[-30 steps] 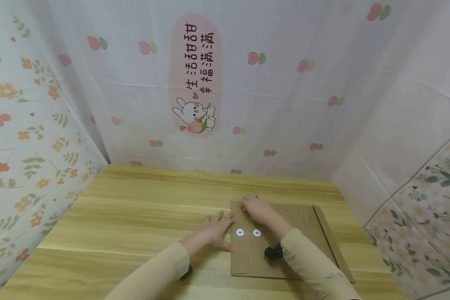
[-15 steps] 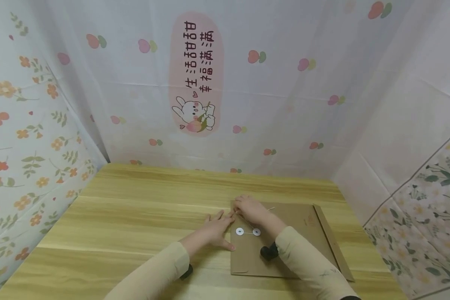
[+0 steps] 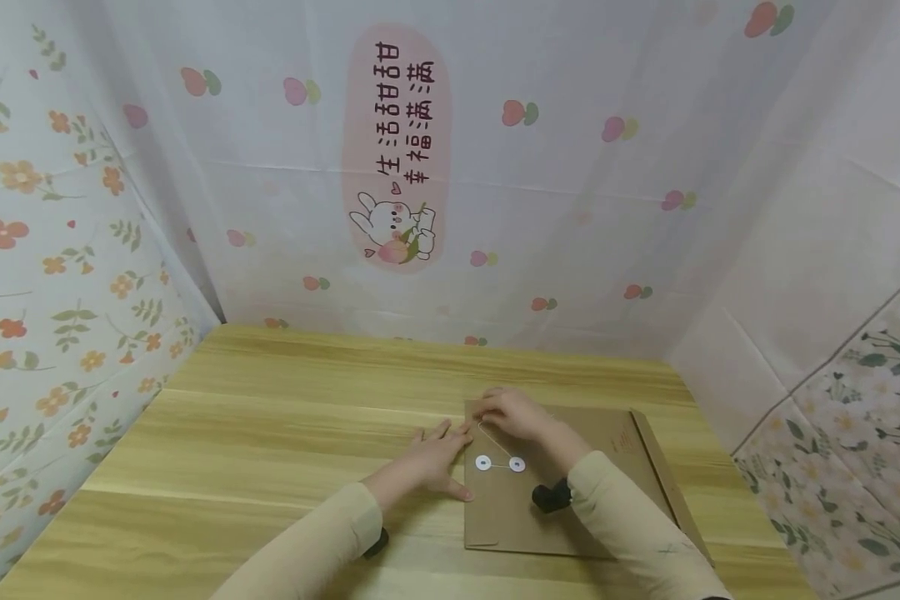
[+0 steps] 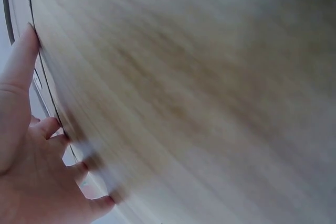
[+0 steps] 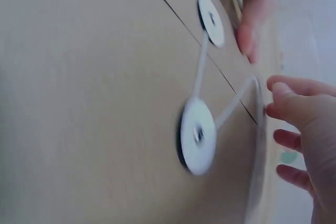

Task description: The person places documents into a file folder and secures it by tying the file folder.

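A brown kraft document envelope (image 3: 585,517) lies flat on the table, two white button discs on its flap. A thin white string (image 3: 497,440) joins the discs, then runs obliquely from the right disc (image 3: 517,464) toward the flap's far side, where it bends. Just past that bend is my right hand (image 3: 516,414), fingers loosely bent; in the right wrist view, its fingertips (image 5: 278,86) appear apart from the string (image 5: 236,100). My left hand (image 3: 433,463) rests spread at the envelope's left edge, thumb and fingertips against it, as the left wrist view also shows.
The wood-grain table (image 3: 270,417) extends left of the envelope and behind it. A patterned white curtain (image 3: 570,208) hangs along the back, with floral cloth (image 3: 67,292) on the left. A dark wrist device (image 3: 551,497) sits below my right wrist.
My right hand drew the string left toward the flap edge, then shifted back slightly right. The string now hangs slack with a bend. My left hand stays in place.
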`<state>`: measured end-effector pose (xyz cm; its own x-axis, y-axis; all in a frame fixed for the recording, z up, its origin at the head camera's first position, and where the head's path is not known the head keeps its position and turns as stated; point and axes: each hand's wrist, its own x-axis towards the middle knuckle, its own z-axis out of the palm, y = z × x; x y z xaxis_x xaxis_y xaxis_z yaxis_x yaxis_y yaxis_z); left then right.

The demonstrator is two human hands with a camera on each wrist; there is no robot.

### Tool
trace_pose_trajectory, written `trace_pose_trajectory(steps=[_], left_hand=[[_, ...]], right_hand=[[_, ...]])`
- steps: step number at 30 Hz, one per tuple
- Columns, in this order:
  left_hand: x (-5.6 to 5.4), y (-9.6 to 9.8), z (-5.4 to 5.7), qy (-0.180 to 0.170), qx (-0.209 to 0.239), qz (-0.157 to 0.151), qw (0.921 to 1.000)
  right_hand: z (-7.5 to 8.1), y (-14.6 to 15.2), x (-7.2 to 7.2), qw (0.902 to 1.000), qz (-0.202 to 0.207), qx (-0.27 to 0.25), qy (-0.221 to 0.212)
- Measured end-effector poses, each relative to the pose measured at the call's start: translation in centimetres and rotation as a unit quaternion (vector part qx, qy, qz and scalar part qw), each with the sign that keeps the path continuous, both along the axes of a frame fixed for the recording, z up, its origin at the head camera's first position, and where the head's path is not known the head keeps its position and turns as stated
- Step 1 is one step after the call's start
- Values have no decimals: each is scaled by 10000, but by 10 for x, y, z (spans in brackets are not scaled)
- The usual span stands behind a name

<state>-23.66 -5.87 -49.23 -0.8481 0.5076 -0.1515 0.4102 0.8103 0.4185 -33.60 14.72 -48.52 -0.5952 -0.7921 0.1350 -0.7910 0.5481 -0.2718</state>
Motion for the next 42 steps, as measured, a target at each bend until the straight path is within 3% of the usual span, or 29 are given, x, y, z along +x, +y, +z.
trace_pose_trajectory(steps=[7, 12, 20, 25, 32, 42], left_hand=[[0, 2, 0, 32, 75, -55, 10000], [-3, -1, 5, -6, 108, -189, 9998], [-26, -2, 9, 898, -228, -425, 9948], [-36, 8, 5, 1180, -465, -492, 9907], [-44, 27, 2, 1188, -662, -371, 9900], [-50, 29, 1, 1138, -1017, -772, 9853]], right_hand=[[14, 21, 5, 9910, -211, 1200, -562], [16, 28, 6, 9811, -381, 1624, -977], [11, 30, 4, 9776, -449, 1643, -1235], [9, 31, 5, 9748, -600, 1650, -1378], [11, 32, 7, 9733, -724, 1613, -1463], [10, 33, 8, 9761, -615, 1445, -1503]])
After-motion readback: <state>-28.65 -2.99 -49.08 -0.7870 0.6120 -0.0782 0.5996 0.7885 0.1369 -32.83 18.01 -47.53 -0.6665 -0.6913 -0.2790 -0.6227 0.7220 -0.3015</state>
